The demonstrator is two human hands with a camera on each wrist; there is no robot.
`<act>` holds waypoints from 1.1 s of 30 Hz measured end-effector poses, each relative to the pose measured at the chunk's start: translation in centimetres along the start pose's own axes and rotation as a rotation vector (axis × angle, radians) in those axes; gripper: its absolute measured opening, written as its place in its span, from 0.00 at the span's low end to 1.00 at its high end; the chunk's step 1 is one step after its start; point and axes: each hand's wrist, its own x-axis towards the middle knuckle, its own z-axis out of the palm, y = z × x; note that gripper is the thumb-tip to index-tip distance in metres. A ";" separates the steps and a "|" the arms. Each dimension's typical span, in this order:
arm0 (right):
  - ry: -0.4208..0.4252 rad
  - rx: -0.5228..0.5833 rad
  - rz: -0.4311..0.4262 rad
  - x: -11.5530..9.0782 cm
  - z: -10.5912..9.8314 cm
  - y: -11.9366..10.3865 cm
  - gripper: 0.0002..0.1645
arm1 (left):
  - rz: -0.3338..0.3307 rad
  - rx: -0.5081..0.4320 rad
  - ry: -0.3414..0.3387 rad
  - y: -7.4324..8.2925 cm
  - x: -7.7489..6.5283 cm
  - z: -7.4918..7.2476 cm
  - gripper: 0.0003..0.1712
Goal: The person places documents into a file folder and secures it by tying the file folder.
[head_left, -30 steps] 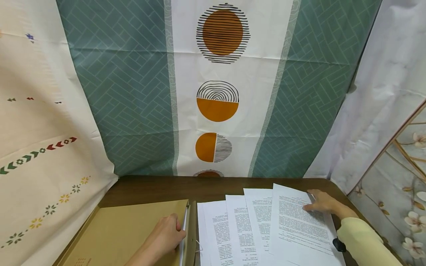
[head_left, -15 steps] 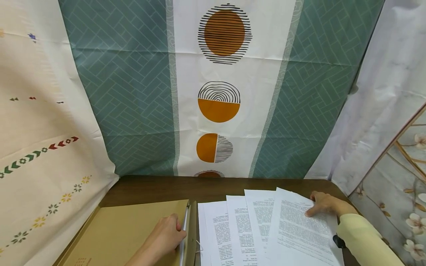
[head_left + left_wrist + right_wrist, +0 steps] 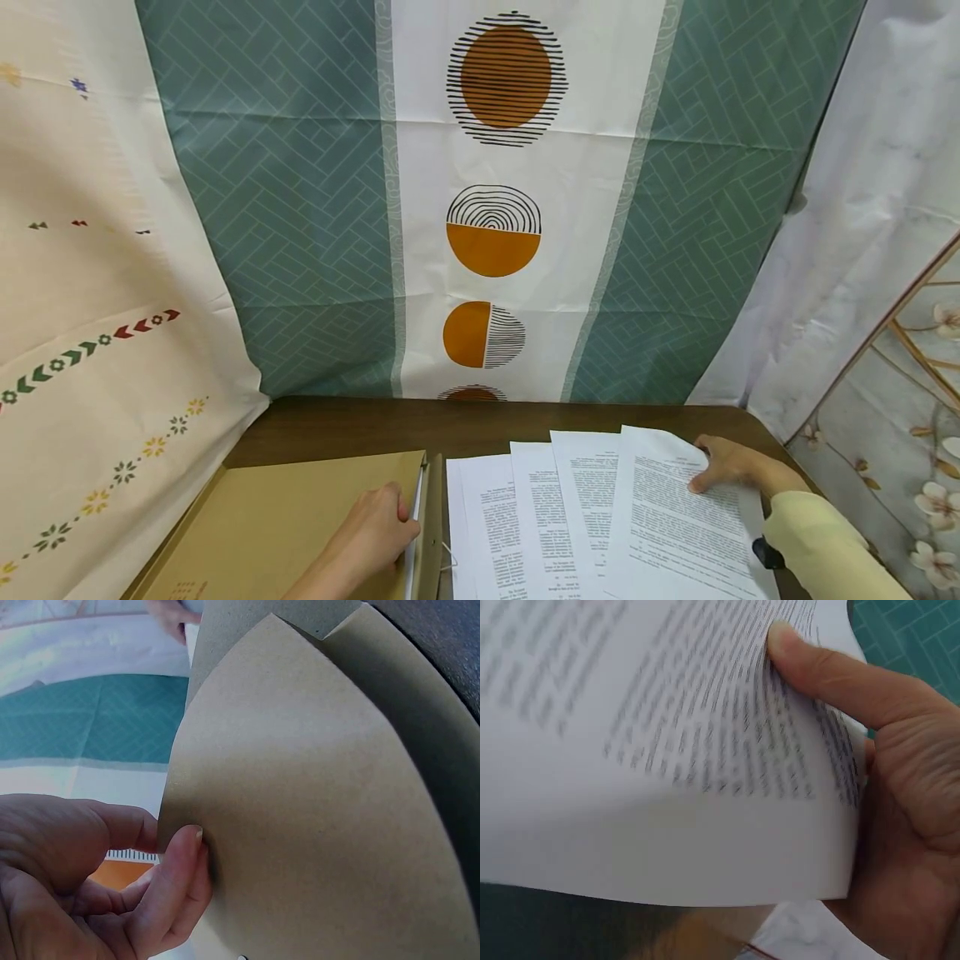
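My left hand (image 3: 378, 525) pinches the raised edge of a brown cardboard file box (image 3: 300, 508) at the left of the table. In the left wrist view, thumb and fingers clasp the edge of its bent flap (image 3: 300, 787). White sheets show inside, along the edge by that hand. At the right, my right hand (image 3: 731, 467) grips a printed sheet of paper (image 3: 675, 542) by its right side. The thumb (image 3: 810, 664) presses on the printed face in the right wrist view, while the other fingers are behind the paper. The sheet bows near the thumb.
More printed sheets (image 3: 487, 517) lie fanned out, overlapping, between the box and the held sheet. A white string (image 3: 450, 557) sticks out at the box's right side. The dark wooden table (image 3: 337, 425) ends at a patterned curtain (image 3: 322, 208), with fabric at both sides.
The held sheet's upper left corner has come down slightly toward me and its top right now bends more. My right hand has shifted only a little; my left hand keeps its place.
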 end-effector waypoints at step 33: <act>-0.156 0.268 -0.317 -4.3 -3.0 2.4 0.05 | -0.006 -0.004 0.001 0.1 -0.3 0.2 0.10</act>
